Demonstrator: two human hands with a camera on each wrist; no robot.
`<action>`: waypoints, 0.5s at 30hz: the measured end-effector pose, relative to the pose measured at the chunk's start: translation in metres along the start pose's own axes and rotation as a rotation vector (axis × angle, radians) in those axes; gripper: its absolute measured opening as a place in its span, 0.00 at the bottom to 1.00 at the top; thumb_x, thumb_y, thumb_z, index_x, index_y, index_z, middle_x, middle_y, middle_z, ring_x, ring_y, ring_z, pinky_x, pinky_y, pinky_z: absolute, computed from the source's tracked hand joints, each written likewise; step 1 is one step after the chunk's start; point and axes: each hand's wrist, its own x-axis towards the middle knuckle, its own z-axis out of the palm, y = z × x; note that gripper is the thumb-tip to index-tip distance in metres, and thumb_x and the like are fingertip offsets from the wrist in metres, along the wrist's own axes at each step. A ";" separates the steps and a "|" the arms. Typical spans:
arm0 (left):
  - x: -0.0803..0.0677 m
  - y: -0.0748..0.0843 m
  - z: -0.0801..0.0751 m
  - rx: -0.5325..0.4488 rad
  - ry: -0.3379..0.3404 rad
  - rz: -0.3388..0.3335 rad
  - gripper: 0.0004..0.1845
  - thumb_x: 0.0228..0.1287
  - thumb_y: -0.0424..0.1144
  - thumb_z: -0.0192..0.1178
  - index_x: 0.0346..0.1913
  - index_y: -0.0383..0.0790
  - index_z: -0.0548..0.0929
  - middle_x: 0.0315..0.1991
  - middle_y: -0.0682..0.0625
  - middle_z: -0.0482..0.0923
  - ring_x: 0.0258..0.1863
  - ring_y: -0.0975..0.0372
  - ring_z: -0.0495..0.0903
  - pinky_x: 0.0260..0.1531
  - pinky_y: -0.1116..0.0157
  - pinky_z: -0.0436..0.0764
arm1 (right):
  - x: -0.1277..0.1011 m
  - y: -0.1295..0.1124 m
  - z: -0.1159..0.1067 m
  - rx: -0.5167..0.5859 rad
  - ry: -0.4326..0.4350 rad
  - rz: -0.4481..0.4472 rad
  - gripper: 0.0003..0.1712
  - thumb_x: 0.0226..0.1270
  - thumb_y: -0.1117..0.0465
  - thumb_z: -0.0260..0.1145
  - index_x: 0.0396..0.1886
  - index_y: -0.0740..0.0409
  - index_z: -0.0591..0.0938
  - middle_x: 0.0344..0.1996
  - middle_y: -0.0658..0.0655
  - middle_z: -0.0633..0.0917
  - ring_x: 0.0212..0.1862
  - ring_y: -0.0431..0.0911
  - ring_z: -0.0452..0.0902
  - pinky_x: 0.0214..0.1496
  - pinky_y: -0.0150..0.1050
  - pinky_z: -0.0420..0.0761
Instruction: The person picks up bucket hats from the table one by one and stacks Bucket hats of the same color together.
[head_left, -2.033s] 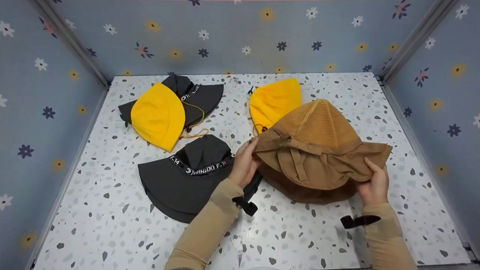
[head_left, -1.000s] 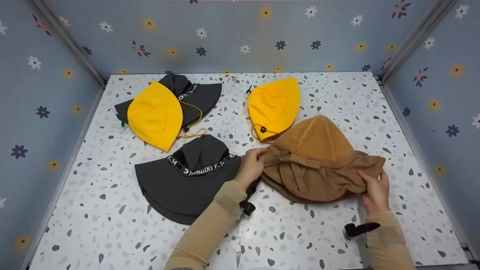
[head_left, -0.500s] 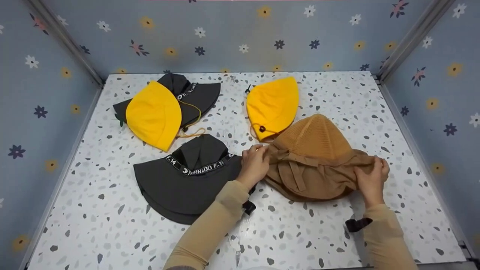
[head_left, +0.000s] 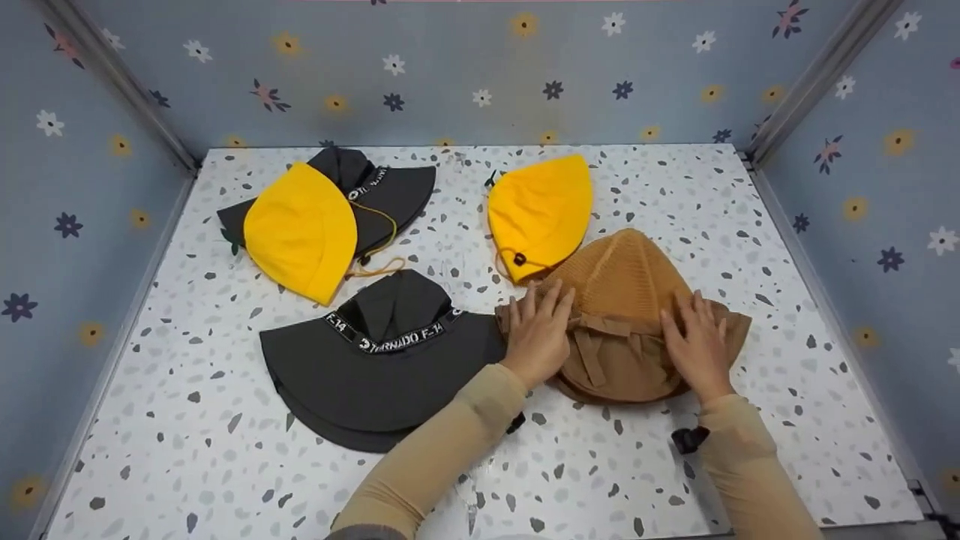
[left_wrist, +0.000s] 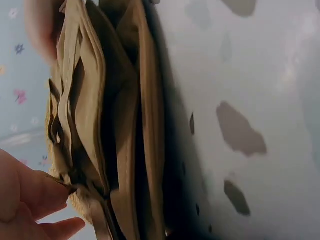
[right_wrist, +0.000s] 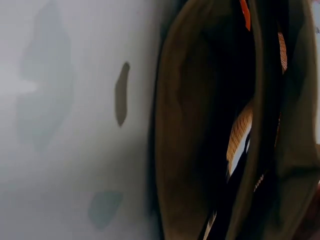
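Item 1, fingers: I am seeing the fingers (head_left: 541, 300) of the left hand (head_left: 536, 337) lying straight and slightly spread, pressing flat on the left part of the brown hat (head_left: 626, 281). The fingers (head_left: 694, 309) of the right hand (head_left: 697, 349) are lying the same way, straight and a little fanned, pressing on the hat's right part. Neither hand is pinching or curling round anything.

Item 2, brown hat: it is lying flattened on the worktop (head_left: 787, 300), right of centre, knitted crown pointing away from me, brim and bow toward me between the two hands. In the left wrist view I am looking along the folded layers of the brown hat (left_wrist: 100, 125) edge-on, with a fingertip (left_wrist: 30, 195) touching its lower edge. The right wrist view is showing the brim of the brown hat (right_wrist: 215, 125) close up and dark; I cannot tell finger positions there.

Item 3, neighbours: a yellow hat (head_left: 540, 210) is lying just behind the brown one, its near tip touching or slightly under it. A black hat with white lettering (head_left: 375, 360) is lying just left of the left hand, its brim meeting the brown hat's edge. Farther back left, a second yellow hat (head_left: 300, 229) is resting on top of a second black hat (head_left: 390, 191).

Item 4, surround: blue flowered walls (head_left: 465, 67) are enclosing the speckled worktop on three sides.
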 end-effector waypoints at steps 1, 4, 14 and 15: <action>0.001 0.002 0.002 0.020 -0.026 0.003 0.34 0.71 0.32 0.49 0.78 0.50 0.57 0.80 0.51 0.49 0.79 0.44 0.43 0.74 0.38 0.47 | 0.002 -0.003 0.003 -0.008 -0.014 -0.008 0.39 0.80 0.41 0.44 0.78 0.60 0.56 0.77 0.71 0.48 0.78 0.69 0.39 0.75 0.69 0.29; 0.004 0.005 0.009 0.049 -0.102 -0.003 0.35 0.72 0.35 0.47 0.80 0.51 0.52 0.81 0.52 0.42 0.80 0.45 0.38 0.75 0.38 0.42 | 0.007 -0.008 0.012 -0.053 -0.049 -0.005 0.43 0.77 0.34 0.41 0.81 0.52 0.50 0.78 0.70 0.44 0.77 0.71 0.35 0.72 0.73 0.28; 0.013 0.005 0.016 0.041 -0.222 -0.084 0.36 0.74 0.45 0.46 0.80 0.53 0.48 0.82 0.54 0.37 0.80 0.45 0.30 0.75 0.38 0.35 | 0.019 -0.011 0.026 -0.168 -0.196 0.036 0.50 0.70 0.24 0.38 0.81 0.45 0.41 0.77 0.69 0.30 0.75 0.73 0.20 0.65 0.78 0.22; 0.013 0.005 0.018 0.057 -0.226 -0.089 0.35 0.74 0.45 0.46 0.80 0.53 0.48 0.82 0.54 0.37 0.80 0.45 0.30 0.75 0.38 0.35 | 0.020 -0.011 0.026 -0.168 -0.205 0.035 0.50 0.70 0.24 0.38 0.81 0.45 0.42 0.77 0.69 0.30 0.75 0.73 0.20 0.65 0.78 0.22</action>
